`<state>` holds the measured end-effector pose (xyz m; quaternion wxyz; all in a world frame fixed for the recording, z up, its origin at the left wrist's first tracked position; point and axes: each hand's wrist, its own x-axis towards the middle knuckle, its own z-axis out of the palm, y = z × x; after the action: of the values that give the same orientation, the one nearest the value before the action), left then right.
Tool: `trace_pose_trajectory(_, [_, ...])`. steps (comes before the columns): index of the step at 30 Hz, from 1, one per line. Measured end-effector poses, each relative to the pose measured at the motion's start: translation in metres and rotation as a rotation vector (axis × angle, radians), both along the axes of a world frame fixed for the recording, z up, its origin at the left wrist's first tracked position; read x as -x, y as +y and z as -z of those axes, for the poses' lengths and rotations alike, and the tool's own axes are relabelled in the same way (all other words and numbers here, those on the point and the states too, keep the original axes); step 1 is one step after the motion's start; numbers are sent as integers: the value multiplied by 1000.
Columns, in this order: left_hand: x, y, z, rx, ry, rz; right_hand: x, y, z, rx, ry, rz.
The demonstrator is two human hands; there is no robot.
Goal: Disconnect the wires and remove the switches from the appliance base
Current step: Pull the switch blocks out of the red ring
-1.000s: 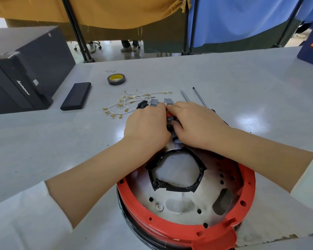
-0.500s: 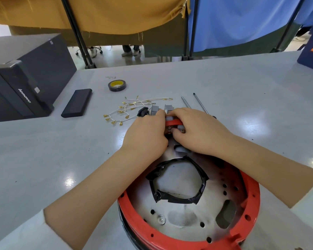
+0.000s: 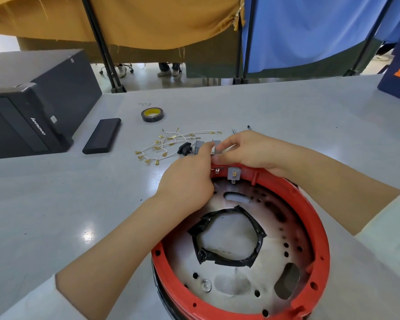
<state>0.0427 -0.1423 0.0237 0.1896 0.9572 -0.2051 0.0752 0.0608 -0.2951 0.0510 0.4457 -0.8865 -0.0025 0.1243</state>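
Two hands meet at the far rim of the appliance base [image 3: 314,218], a round red-ringed shell with a metal floor that sits on the near right part of the grey desk [image 3: 56,204]. The left hand [image 3: 187,179] lies over the rim's left side with its fingers curled, the fingertips pinching a small grey switch [image 3: 215,147] just above the rim. The right hand [image 3: 247,151] comes in from the right, its thumb pressing on the red rim and its fingers curled around the same switch from the far side. Another grey switch [image 3: 234,174] with brass tabs is seated in the inner wall of the rim, just near of the hands. A ring of black tape [image 3: 226,236] lines the hole in the middle of the metal floor.

Just beyond the hands on the desk lie a loose grey switch [image 3: 198,146] and a black socket part [image 3: 184,148], and left of them a scatter of white wires [image 3: 169,144] with brass ends. Two thin metal rods [image 3: 240,130] poke out past the right hand. Farther off sits a roll of tape [image 3: 152,114]; to the left are a flat black case [image 3: 102,136] and a black computer tower [image 3: 32,102].
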Motion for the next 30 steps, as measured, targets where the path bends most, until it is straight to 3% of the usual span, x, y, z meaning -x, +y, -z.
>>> trace_pose_trajectory(5, [-1,4,-1,54,40,41,-10,-6,-1,-114,93,4])
trace_pose_trajectory(10, [-3,4,-2,90,125,7,-27,-19,-4,-157,2,53])
trace_pose_trajectory(12, [-3,4,-4,126,185,1,-36,-27,-2,-40,-28,51])
trace_pose_trajectory(15, [-4,6,-8,183,261,6,-52,-34,4,455,-133,-84])
trace_pose_trajectory(17, [-4,7,-9,189,266,14,-61,-33,10,643,-182,-170])
trace_pose_trajectory(22, [0,5,-8,182,239,19,-83,-27,21,631,-70,-221])
trace_pose_trajectory(30, [-2,4,-6,207,219,13,-99,-17,29,553,-123,-289])
